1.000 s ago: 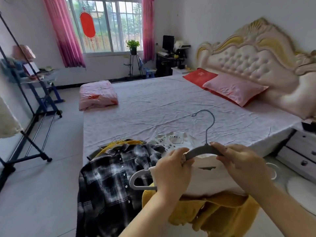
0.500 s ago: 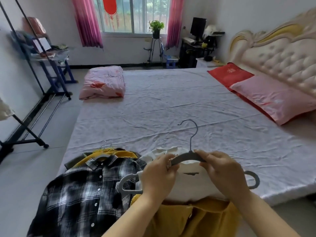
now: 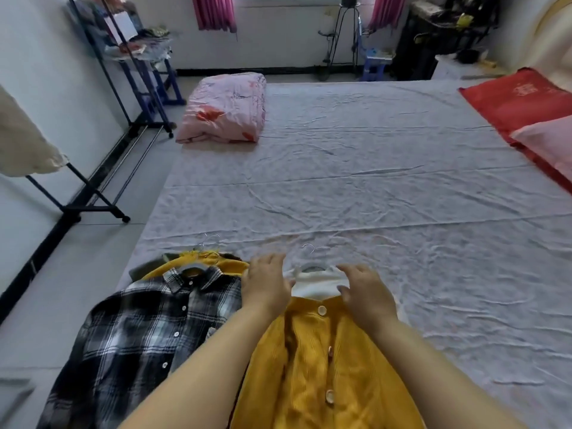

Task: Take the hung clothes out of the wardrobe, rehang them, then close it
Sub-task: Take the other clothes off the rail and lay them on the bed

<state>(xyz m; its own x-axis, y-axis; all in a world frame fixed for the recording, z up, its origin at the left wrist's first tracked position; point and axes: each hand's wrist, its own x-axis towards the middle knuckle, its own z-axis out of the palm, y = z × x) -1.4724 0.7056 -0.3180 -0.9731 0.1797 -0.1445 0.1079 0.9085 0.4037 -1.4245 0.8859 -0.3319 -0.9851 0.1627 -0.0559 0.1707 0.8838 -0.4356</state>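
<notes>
Both hands rest palm-down, fingers loosely spread, gripping nothing: left hand [image 3: 266, 283] and right hand [image 3: 365, 292] flank the white top [image 3: 315, 284] on its hanger [image 3: 311, 267]. At 6 o'clock lies a ribbed mustard cardigan [image 3: 318, 366]; at 9 o'clock, a plaid shirt [image 3: 139, 335] on the wrinkled bed [image 3: 371, 196].

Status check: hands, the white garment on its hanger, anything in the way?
Left hand and right hand flat on white garment, nothing gripped. Hanger inside it, on the bed. Plaid shirt alongside, left. Nothing in the way.
</notes>
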